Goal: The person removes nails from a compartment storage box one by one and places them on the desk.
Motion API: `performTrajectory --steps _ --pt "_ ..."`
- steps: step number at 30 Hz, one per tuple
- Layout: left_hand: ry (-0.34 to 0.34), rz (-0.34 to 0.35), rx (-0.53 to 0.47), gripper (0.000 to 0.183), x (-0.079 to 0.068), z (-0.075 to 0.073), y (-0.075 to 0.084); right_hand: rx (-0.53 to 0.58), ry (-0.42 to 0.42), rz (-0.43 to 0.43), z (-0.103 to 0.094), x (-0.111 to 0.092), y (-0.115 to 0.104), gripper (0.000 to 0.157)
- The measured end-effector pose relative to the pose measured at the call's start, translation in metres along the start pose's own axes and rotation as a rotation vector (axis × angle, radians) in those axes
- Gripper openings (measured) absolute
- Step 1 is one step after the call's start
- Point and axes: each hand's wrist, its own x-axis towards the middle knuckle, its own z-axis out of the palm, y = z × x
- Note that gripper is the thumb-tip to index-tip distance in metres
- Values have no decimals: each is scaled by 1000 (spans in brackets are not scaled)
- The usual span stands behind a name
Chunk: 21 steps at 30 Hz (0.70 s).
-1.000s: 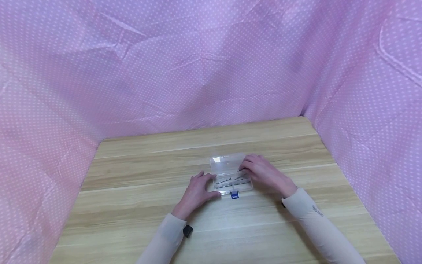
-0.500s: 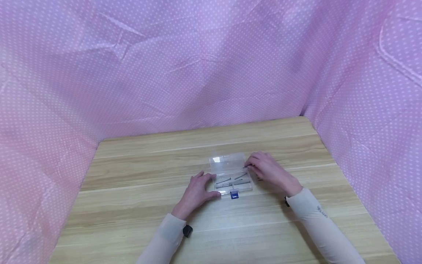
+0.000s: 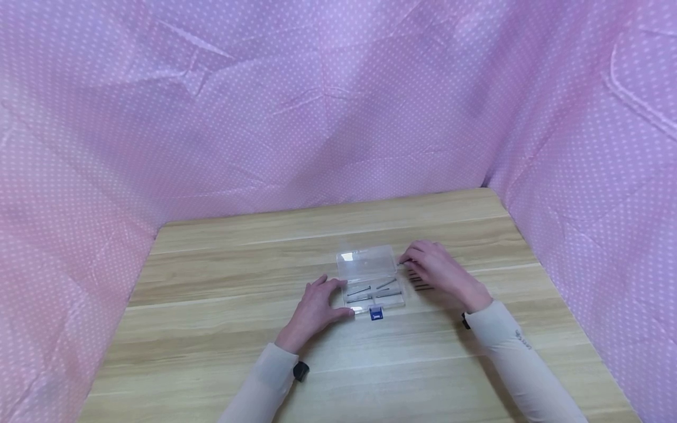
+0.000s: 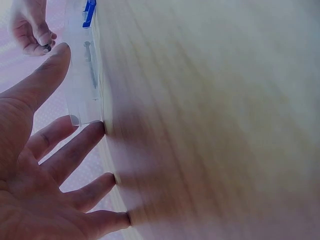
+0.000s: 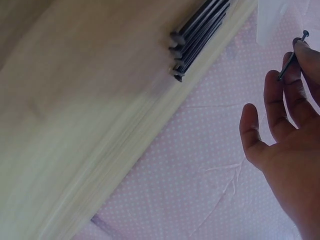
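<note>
An open clear plastic box (image 3: 392, 305) with a blue tab (image 3: 376, 314) at its front lies on the table, several nails (image 3: 359, 290) in its compartments. At its left end, my left hand (image 3: 314, 308) spreads its fingers, thumb by the front corner and forefinger by the back one. Seen from the left wrist, two fingertips (image 4: 101, 127) meet the end wall. My right hand (image 3: 436, 267), just right of the raised lid (image 3: 367, 262), pinches a dark nail (image 5: 287, 67) between thumb and fingers. Beneath that hand several more nails (image 5: 200, 32) lie side by side on the table.
The wooden table (image 3: 211, 329) stretches out on all sides of the box. Pink dotted cloth (image 3: 264, 117) hangs behind the table and along both sides. A black wrist camera (image 3: 301, 371) sits at the left sleeve.
My right hand has moved from over the box to the right, past the lid, carrying the nail. The row of nails on the table has come into sight. My left hand stays put.
</note>
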Motion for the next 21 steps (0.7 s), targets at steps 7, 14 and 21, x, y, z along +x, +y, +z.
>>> performTrajectory --steps 7,14,21 --pt "4 1 -7 69 -1 2 0 4 -20 38 -2 0 5 13" --pt "7 3 -4 69 -1 3 0 2 -34 59 -1 0 9 12" --pt "8 3 -6 69 -2 2 1 8 -39 83 -2 -2 13 11"
